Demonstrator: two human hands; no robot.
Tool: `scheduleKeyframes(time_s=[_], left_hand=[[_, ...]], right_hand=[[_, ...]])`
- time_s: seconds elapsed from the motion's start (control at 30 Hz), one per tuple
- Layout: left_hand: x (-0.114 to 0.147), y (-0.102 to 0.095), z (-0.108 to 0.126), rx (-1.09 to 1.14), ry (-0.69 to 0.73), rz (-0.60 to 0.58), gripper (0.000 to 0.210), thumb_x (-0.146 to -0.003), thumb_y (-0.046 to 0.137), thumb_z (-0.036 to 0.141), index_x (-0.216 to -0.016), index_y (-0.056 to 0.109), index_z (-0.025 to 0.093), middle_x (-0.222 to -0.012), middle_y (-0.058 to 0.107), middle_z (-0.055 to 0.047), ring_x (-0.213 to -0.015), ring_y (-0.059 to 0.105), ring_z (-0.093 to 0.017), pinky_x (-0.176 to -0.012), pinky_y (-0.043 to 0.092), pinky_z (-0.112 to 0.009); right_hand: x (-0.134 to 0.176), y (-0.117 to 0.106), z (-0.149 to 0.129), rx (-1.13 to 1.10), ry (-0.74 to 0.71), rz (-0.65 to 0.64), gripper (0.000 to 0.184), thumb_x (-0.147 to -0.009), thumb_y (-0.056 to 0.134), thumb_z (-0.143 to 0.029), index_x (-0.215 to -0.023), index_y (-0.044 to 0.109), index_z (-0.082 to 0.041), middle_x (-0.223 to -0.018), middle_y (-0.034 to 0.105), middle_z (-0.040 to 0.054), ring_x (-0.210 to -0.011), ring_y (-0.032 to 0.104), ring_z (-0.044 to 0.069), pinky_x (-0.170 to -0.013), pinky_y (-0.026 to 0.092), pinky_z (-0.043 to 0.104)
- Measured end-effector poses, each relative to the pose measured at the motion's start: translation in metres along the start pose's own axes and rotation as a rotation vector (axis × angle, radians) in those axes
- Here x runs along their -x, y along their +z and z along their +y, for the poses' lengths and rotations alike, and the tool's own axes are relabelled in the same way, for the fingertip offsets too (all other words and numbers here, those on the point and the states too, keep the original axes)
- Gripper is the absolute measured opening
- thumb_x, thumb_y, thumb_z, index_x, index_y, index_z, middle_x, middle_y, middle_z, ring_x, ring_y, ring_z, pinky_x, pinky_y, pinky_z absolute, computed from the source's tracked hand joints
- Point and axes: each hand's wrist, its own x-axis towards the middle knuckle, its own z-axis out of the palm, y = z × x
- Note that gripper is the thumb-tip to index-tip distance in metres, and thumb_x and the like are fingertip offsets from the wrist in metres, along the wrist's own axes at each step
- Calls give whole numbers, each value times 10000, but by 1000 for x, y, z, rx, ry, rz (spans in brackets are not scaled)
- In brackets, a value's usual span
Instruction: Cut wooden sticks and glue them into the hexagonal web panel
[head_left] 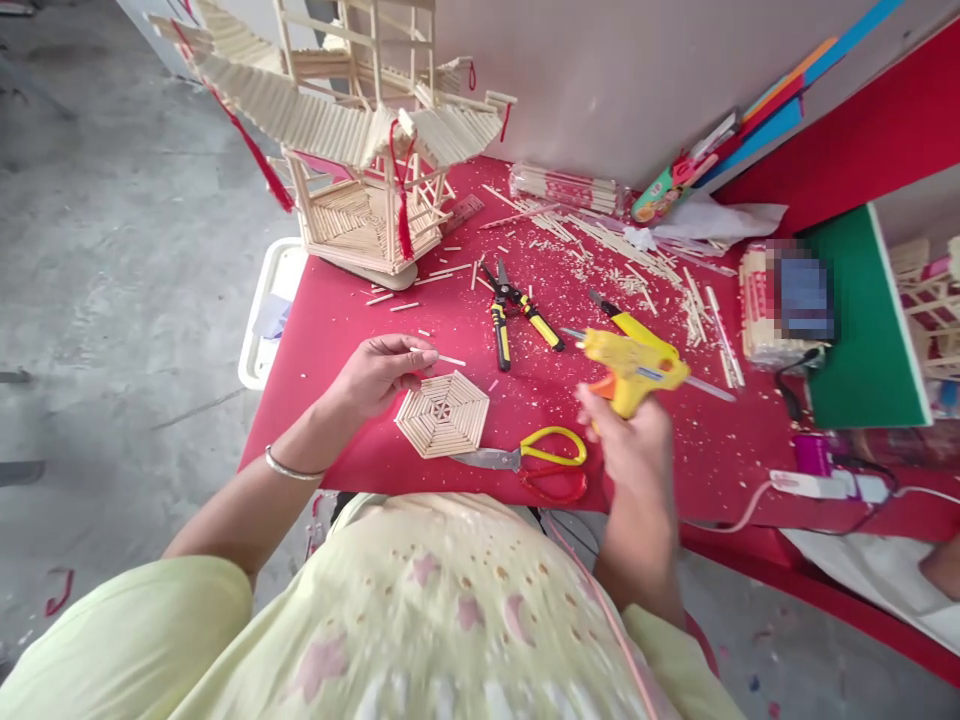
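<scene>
In my right hand [630, 440] is a yellow glue gun [634, 365], its nozzle pointing left and a glue stick [712, 388] poking out behind. My left hand [386, 370] pinches a short thin wooden stick [448, 360] between thumb and fingertips. Just below that stick lies a flat hexagon panel [442, 415] made of small sticks in rings. Scissors [525, 458] with one yellow and one red handle touch the panel's lower right side. Yellow-and-black pliers-like cutters [517, 315] lie spread beyond it. Behind the glue gun rests a yellow-handled knife-like tool [626, 320].
A stick-built pavilion model [367, 190] with red tassels stands at the back left of the red table [330, 330]. Loose sticks [622, 245] and chips cover the back right. A power strip [825, 485] with cords sits at the right edge. Another person's arm [941, 570] shows far right.
</scene>
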Motion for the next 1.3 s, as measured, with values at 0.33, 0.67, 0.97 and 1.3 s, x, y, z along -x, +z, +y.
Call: scheduleKeyframes(time_s=[0.33,0.67,0.97,1.3], left_hand=[[2,4,-8,-154,-30,-75,228,-684,889,328,-801,806,151,-683,749,-67,-582,673,-132,-528,536,-217],[-42,-17,38,-1114,147,-429,158,-745,749,325,-785,831,196,-694,750,-15,-663,644,-143,-605,466,-248],[-56,-13,20,-1261,94,-368,98,-694,716,235,-701,798,181,-618,722,3,-619,638,-133,-566,403,-223],[-62,-8,21,-1278,44,-428,77,-656,729,185,-611,765,236,-491,652,43,-511,597,-117,-538,364,-232]], right_hand=[[-10,121,-45,-196,69,-337,372,-751,826,-518,-882,747,-179,-813,785,81,-643,739,198,-540,619,293],[-12,126,-35,-219,94,-426,355,-785,809,-521,-911,738,-197,-814,789,71,-738,779,242,-574,625,296],[10,103,5,-327,252,-454,351,-784,831,-491,-915,748,-176,-868,786,79,-793,782,227,-635,641,287],[7,103,5,-266,245,-456,353,-776,831,-486,-910,744,-171,-837,782,67,-731,769,210,-633,641,293]])
